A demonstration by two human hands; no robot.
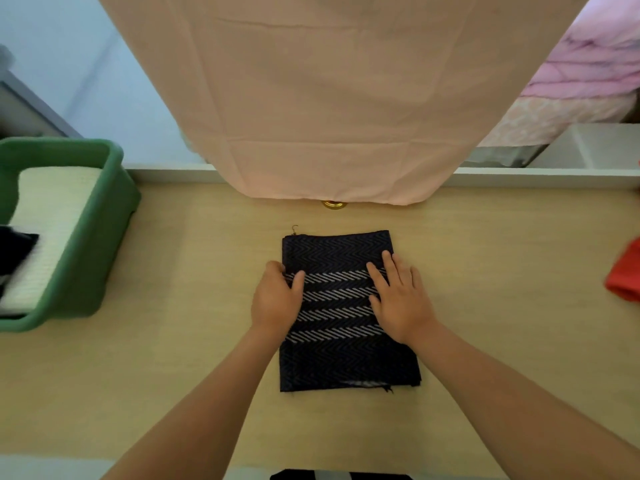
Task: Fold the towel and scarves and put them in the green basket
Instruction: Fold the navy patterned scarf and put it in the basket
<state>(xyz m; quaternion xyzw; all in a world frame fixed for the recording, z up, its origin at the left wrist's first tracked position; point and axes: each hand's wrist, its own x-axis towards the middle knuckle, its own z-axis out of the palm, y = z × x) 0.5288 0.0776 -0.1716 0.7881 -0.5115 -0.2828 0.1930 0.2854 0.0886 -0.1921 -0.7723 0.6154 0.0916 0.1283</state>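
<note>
A dark navy scarf [343, 355] with pale zigzag stripes lies folded into a rectangle in the middle of the wooden table. My left hand [275, 299] grips its left edge, thumb on top and fingers curled at the side. Flat on the scarf's right half rests my right hand [401, 299], fingers straight. The green basket [100, 237] stands at the left edge of the table and holds a folded white towel [52, 216] with a dark folded cloth [14, 247] on it.
A peach cloth [329, 98] hangs over the table's far edge, with a small brass knob [334, 204] just below it. A red cloth [627, 275] lies at the right edge. Pink bedding [588, 71] is behind on the right.
</note>
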